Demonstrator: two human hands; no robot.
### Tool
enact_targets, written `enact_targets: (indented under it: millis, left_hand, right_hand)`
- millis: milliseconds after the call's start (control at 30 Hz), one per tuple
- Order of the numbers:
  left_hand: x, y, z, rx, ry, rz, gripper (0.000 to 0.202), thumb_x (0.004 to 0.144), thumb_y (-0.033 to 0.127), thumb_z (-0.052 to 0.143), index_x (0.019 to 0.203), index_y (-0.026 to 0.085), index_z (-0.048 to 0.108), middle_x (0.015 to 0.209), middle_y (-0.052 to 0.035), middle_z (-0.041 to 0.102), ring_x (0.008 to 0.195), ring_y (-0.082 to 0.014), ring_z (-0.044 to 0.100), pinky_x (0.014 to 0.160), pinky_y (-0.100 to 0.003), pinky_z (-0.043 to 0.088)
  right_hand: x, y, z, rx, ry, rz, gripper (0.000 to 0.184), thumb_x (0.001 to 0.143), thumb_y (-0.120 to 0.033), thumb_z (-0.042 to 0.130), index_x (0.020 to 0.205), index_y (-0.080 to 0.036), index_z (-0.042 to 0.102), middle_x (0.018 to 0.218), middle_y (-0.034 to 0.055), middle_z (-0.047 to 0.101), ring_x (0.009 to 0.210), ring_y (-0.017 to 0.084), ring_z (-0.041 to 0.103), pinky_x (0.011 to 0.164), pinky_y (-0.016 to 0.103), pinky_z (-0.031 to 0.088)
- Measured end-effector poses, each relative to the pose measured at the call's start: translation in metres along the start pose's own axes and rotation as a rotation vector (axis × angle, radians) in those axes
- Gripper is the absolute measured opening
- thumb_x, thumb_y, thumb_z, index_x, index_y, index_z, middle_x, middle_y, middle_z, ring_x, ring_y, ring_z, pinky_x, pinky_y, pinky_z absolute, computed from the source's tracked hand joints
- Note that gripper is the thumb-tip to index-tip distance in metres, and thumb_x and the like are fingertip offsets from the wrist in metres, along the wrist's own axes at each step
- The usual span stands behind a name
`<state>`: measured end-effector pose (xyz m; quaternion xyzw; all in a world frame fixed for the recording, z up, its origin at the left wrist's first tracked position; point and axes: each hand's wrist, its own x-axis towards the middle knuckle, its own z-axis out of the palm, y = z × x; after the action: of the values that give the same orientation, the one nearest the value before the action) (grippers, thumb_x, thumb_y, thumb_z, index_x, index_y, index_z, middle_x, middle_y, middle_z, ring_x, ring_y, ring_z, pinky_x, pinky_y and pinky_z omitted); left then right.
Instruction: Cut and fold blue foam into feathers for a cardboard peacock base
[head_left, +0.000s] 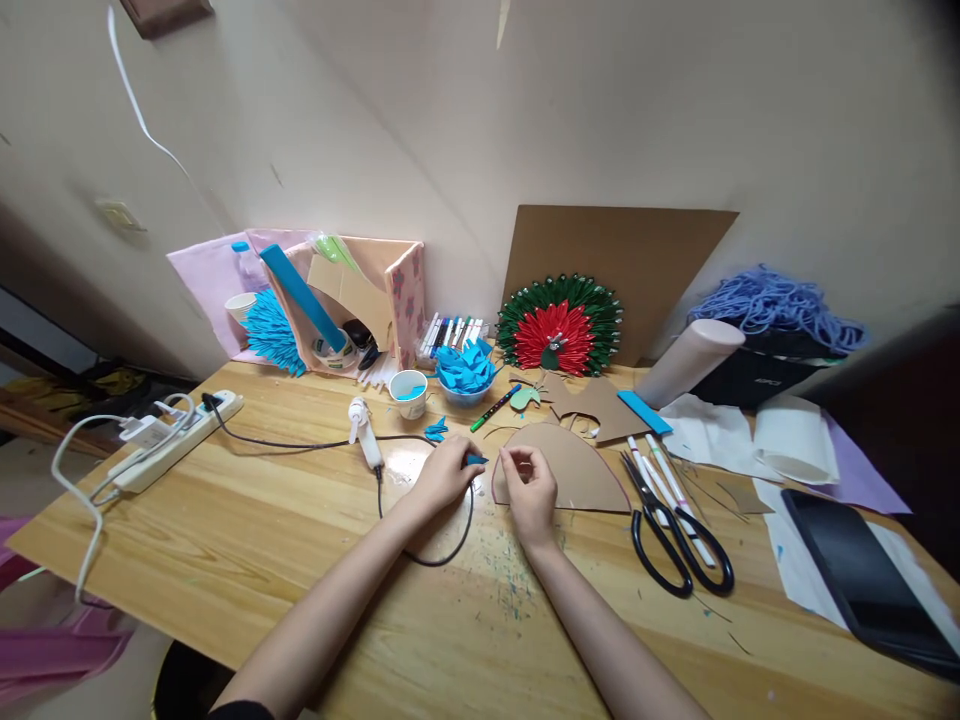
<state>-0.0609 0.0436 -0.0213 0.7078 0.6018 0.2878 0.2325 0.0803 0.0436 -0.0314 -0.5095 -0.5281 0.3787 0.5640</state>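
My left hand point(444, 476) is closed on a small dark-blue pointed piece point(475, 460), which pokes out past the fingertips. Just to its right, my right hand point(532, 492) has its thumb and finger pinched together; whatever may be between them is too small to make out. Under and beside the right hand lies a half-round cardboard piece point(581, 468) with a dark line along its edge. A white hot glue gun point(365, 432) stands to the left, its black cord looping around my left hand. Behind are a few blue folded pieces point(436, 430) and a bowl of more point(465, 372).
Black-handled scissors point(664, 530) and several markers lie at right, near a phone point(862, 570). A paper cup point(409, 392), a green marker point(495, 408) and cardboard scraps point(600, 405) lie behind. A red-green fan craft point(559, 325) leans at the back. A power strip point(180, 440) sits left.
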Motion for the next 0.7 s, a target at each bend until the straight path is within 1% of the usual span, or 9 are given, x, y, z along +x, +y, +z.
enact_targets:
  millis: [67, 133, 233, 300, 367, 467, 533, 600, 700]
  left_hand:
    - [-0.001, 0.002, -0.003, -0.054, -0.007, -0.007, 0.009, 0.074, 0.023, 0.062, 0.08, 0.016, 0.059, 0.081, -0.0045, 0.062, 0.079, -0.0186, 0.056, 0.07, -0.029, 0.042]
    - [-0.005, 0.005, -0.005, -0.151, -0.001, -0.025, 0.011, 0.076, 0.026, 0.06, 0.079, 0.016, 0.06, 0.077, -0.0032, 0.061, 0.072, -0.0164, 0.055, 0.064, -0.027, 0.041]
    - [-0.012, 0.006, -0.007, -0.313, 0.006, -0.062, 0.015, 0.077, 0.03, 0.059, 0.08, 0.015, 0.062, 0.072, -0.0021, 0.062, 0.064, -0.014, 0.054, 0.059, -0.024, 0.039]
    - [-0.016, 0.004, -0.006, -0.395, 0.003, -0.082, 0.016, 0.077, 0.029, 0.058, 0.079, 0.015, 0.064, 0.07, -0.0015, 0.062, 0.062, -0.0132, 0.053, 0.059, -0.023, 0.039]
    - [-0.017, 0.001, -0.004, -0.469, 0.006, -0.12, 0.015, 0.075, 0.028, 0.06, 0.076, 0.014, 0.065, 0.067, -0.0008, 0.062, 0.061, -0.0125, 0.053, 0.058, -0.023, 0.039]
    - [-0.017, -0.001, -0.001, -0.639, -0.003, -0.191, 0.02, 0.074, 0.032, 0.061, 0.072, 0.013, 0.063, 0.066, -0.001, 0.061, 0.061, -0.0122, 0.054, 0.059, -0.023, 0.042]
    - [-0.016, -0.001, -0.002, -0.742, -0.013, -0.217, 0.024, 0.076, 0.036, 0.06, 0.073, 0.012, 0.063, 0.066, -0.0017, 0.062, 0.061, -0.0126, 0.055, 0.061, -0.024, 0.043]
    - [-0.017, 0.001, -0.003, -0.795, -0.008, -0.231, 0.027, 0.077, 0.039, 0.059, 0.073, 0.012, 0.064, 0.066, -0.0022, 0.062, 0.062, -0.0127, 0.055, 0.063, -0.024, 0.044]
    - [-0.02, 0.004, -0.006, -0.827, -0.002, -0.25, 0.027, 0.077, 0.039, 0.06, 0.074, 0.012, 0.064, 0.069, -0.0036, 0.064, 0.063, -0.0131, 0.056, 0.064, -0.025, 0.045]
  right_hand:
    - [0.0, 0.001, 0.0, 0.0, -0.019, 0.015, 0.022, 0.078, -0.038, 0.059, 0.079, -0.016, 0.057, 0.075, 0.0038, 0.06, 0.067, 0.016, 0.057, 0.061, 0.027, 0.046]
    - [0.001, 0.001, 0.001, -0.006, -0.052, 0.038, 0.023, 0.079, -0.038, 0.059, 0.085, -0.016, 0.058, 0.079, 0.0052, 0.062, 0.07, 0.016, 0.058, 0.063, 0.028, 0.048]
    - [0.0, 0.001, 0.002, -0.023, -0.169, 0.051, 0.026, 0.079, -0.038, 0.059, 0.093, -0.016, 0.06, 0.086, 0.0069, 0.064, 0.076, 0.018, 0.06, 0.07, 0.03, 0.049]
    - [-0.001, 0.001, 0.002, -0.033, -0.272, 0.037, 0.025, 0.079, -0.037, 0.06, 0.092, -0.016, 0.063, 0.087, 0.0068, 0.066, 0.08, 0.018, 0.061, 0.074, 0.031, 0.049]
    - [-0.002, 0.001, 0.002, -0.046, -0.329, 0.02, 0.022, 0.079, -0.037, 0.06, 0.086, -0.017, 0.065, 0.085, 0.0062, 0.067, 0.08, 0.019, 0.062, 0.074, 0.031, 0.049]
    - [-0.002, 0.003, 0.002, -0.046, -0.304, 0.031, 0.023, 0.08, -0.038, 0.059, 0.079, -0.016, 0.065, 0.078, 0.0051, 0.067, 0.075, 0.018, 0.062, 0.069, 0.03, 0.05]
    - [-0.001, 0.004, 0.002, -0.012, -0.281, 0.063, 0.024, 0.08, -0.039, 0.059, 0.079, -0.016, 0.065, 0.075, 0.0047, 0.067, 0.071, 0.018, 0.062, 0.065, 0.029, 0.05]
    - [0.0, 0.004, 0.002, 0.021, -0.279, 0.077, 0.023, 0.08, -0.038, 0.059, 0.082, -0.016, 0.065, 0.075, 0.0048, 0.067, 0.07, 0.018, 0.062, 0.065, 0.03, 0.05]
    - [0.001, 0.001, 0.002, 0.008, -0.301, 0.008, 0.019, 0.08, -0.034, 0.059, 0.085, -0.017, 0.068, 0.082, 0.0054, 0.067, 0.076, 0.018, 0.062, 0.07, 0.031, 0.05]
